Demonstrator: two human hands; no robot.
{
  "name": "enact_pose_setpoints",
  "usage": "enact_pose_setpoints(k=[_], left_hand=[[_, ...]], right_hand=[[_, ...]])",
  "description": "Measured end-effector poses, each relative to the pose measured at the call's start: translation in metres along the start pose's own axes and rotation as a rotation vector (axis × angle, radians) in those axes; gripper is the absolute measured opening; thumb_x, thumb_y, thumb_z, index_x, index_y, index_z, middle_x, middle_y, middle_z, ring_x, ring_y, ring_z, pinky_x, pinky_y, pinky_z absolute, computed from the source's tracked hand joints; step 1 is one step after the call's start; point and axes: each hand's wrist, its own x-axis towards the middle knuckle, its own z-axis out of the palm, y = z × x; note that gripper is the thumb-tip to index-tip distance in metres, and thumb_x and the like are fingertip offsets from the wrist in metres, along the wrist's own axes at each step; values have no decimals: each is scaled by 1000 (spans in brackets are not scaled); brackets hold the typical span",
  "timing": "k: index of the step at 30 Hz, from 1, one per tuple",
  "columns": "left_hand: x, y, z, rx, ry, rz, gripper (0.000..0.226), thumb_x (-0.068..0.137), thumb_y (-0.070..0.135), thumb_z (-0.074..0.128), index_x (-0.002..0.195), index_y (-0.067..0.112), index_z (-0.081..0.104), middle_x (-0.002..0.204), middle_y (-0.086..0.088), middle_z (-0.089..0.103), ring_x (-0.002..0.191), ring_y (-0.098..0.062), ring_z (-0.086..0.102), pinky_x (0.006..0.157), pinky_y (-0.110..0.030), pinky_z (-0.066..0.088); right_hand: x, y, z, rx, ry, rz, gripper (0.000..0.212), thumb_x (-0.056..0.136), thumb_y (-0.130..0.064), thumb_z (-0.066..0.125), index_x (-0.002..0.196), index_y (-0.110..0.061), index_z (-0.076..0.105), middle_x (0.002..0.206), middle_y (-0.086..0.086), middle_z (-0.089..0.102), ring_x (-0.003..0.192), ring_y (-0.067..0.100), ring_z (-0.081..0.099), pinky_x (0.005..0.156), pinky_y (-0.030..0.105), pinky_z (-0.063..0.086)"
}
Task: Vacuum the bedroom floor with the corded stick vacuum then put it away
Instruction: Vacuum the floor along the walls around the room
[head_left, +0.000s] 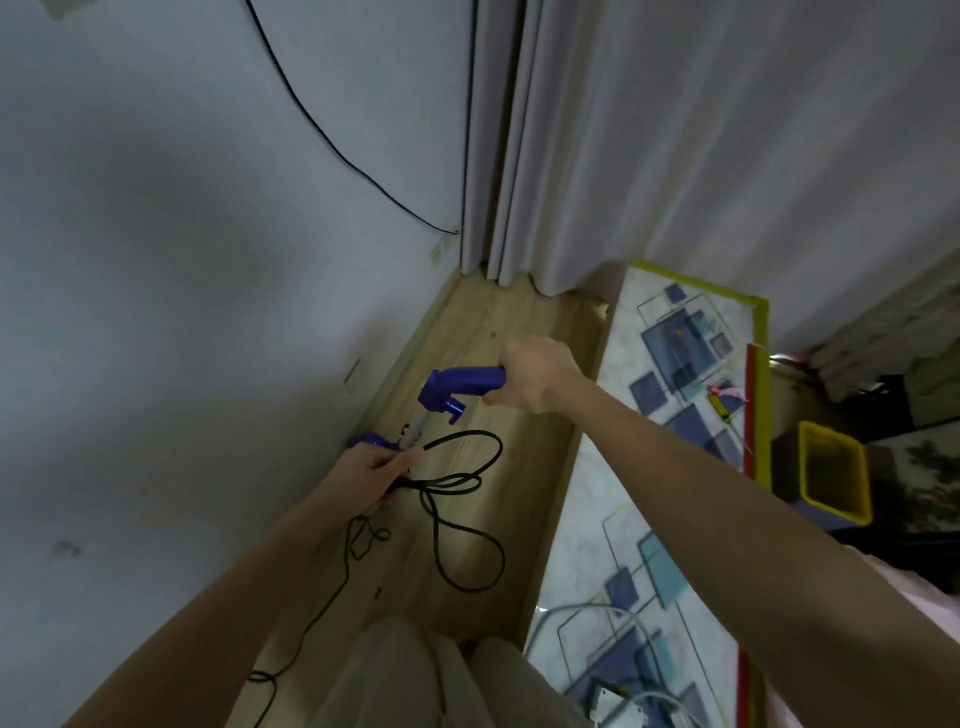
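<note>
Nearby, curtain (545, 156) and patterned table (670, 467) hem the wooden floor (498, 493).

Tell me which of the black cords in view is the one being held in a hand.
The looped black cord over the wood floor: the left hand grips its gathered coils beside the blue vacuum handle. The other black cable runs untouched across the wall.

Narrow floor strip (498, 332) between wall (182, 260) and table (675, 364); cord loops (467, 519) across it
</note>
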Motion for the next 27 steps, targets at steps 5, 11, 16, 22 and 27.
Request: enact_pose_setpoints(k=[5, 11, 16, 22, 27], left_hand=[[-5, -6, -2, 13, 53, -39, 51, 97, 46, 46, 81, 2, 68, 52, 3, 52, 37, 0, 42, 44, -12, 35], [-20, -8, -11, -53, 74, -50, 41, 98, 39, 48, 68, 14, 60, 41, 7, 52, 35, 2, 46, 44, -10, 36], [-32, -7, -22, -17, 36, -5, 52, 97, 44, 46, 79, 1, 68, 42, 6, 54, 36, 0, 47, 44, -11, 37], [-49, -30, -26, 37, 15, 58, 51, 95, 46, 49, 77, 2, 69, 49, 3, 56, 44, -6, 49, 47, -12, 38], [-70, -57, -40, 99, -52, 24, 46, 98, 42, 46, 82, 5, 69, 52, 4, 54, 35, 2, 46, 47, -11, 36]], right_hand=[[12, -14, 3, -1, -8, -8, 33, 82, -45, 68, 96, -16, 57, 82, 1, 59, 82, 20, 62, 82, 37, 54], [7, -17, 1, -22, -38, -6, 33, 83, -45, 68, 95, -17, 55, 75, -2, 54, 78, 18, 60, 80, 34, 54], [-17, -29, -4, -23, -21, -4, 32, 82, -45, 69, 92, -19, 53, 74, -4, 53, 76, 15, 57, 73, 28, 50], [-47, -49, -5, -56, 12, 73, 31, 81, -43, 70, 93, -18, 55, 76, -3, 55, 74, 15, 58, 68, 27, 48], [-52, -79, -2, -65, 28, 114, 35, 80, -45, 71, 96, -18, 56, 78, -3, 55, 76, 15, 58, 71, 28, 50]])
